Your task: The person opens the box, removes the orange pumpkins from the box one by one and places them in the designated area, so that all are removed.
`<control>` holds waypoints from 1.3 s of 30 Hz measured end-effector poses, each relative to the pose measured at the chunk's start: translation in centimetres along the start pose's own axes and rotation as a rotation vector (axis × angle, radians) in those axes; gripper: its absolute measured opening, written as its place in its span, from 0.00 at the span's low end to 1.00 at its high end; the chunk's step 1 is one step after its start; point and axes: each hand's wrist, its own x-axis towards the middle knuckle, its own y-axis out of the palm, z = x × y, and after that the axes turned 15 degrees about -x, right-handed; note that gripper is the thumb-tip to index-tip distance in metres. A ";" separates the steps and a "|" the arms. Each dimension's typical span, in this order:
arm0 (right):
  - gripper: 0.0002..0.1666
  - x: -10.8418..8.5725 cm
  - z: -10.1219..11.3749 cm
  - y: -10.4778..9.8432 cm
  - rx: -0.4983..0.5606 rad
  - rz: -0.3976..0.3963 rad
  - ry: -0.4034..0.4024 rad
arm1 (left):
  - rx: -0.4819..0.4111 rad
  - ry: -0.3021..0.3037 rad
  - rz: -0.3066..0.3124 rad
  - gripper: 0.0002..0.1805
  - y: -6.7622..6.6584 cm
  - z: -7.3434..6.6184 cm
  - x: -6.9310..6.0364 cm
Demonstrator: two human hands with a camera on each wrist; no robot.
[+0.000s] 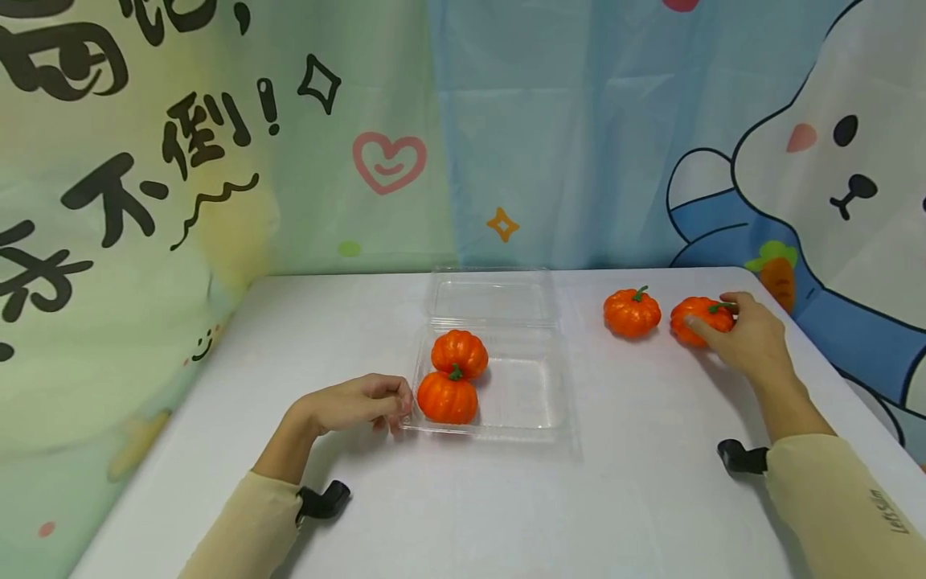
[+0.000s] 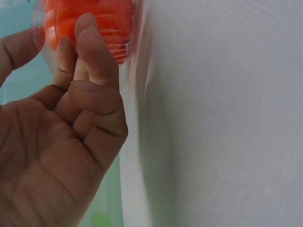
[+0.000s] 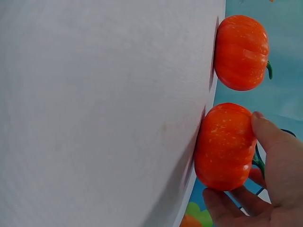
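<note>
A clear plastic box [image 1: 524,394] lies with its lid folded back on the table, holding two orange pumpkins, one [image 1: 459,354] behind the other [image 1: 447,399], in its left part. My left hand [image 1: 362,402] is at the box's left front corner, fingers bent against its wall; the left wrist view shows fingertips at the clear plastic [image 2: 118,28]. At the right, my right hand [image 1: 752,338] has thumb and fingers around an orange pumpkin [image 1: 698,322] resting on the table, seen also in the right wrist view [image 3: 225,146]. Another pumpkin [image 1: 632,313] stands just left of it.
The white table [image 1: 615,498] ends at a printed curtain [image 1: 521,161] behind it. The open lid [image 1: 492,297] reaches toward the table's back edge. Black wrist mounts [image 1: 325,500] sit at both sleeves.
</note>
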 end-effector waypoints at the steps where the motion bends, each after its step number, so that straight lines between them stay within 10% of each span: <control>1: 0.53 0.0 -0.1 0.0 -0.004 -0.003 -0.003 | 0.001 0.000 0.000 0.08 0.0 0.0 0.0; 18: 0.59 0.2 0.2 0.0 -0.023 0.009 0.034 | 0.008 -0.006 -0.005 0.08 0.1 -0.2 -0.1; 39: 0.42 -1.5 2.8 -1.3 0.069 -0.311 -0.031 | 0.008 -0.024 -0.007 0.07 0.2 -0.1 0.0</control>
